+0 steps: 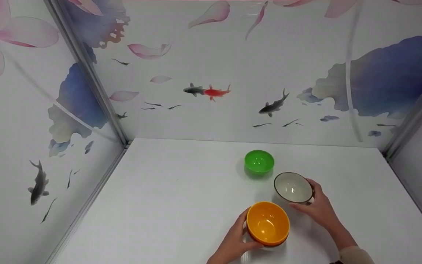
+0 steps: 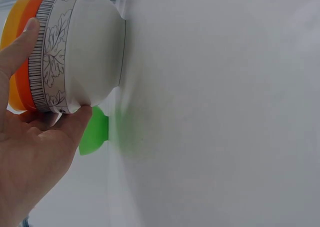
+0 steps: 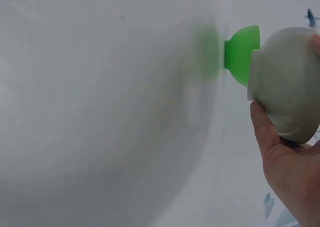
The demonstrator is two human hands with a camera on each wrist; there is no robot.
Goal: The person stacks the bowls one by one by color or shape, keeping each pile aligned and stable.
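Observation:
My left hand point(image 1: 235, 236) grips a stack of bowls from its left side, thumb at the front. A yellow bowl point(image 1: 268, 223) sits on top, an orange bowl point(image 2: 31, 52) shows as a band below it, and a white bowl with a leaf pattern point(image 2: 95, 52) is lowest. The stack's base is at or close to the table. My right hand point(image 1: 321, 205) holds a white bowl with a dark rim point(image 1: 293, 187) by its right side. In the right wrist view that bowl's foot is raised off the table. A small green bowl point(image 1: 259, 162) stands beyond both hands, untouched.
The white table point(image 1: 181, 198) runs back to a wall panel point(image 1: 233, 124) printed with fish and petals. Similar side panels point(image 1: 13, 132) with grey metal corner frames point(image 1: 86, 73) bound it left and right.

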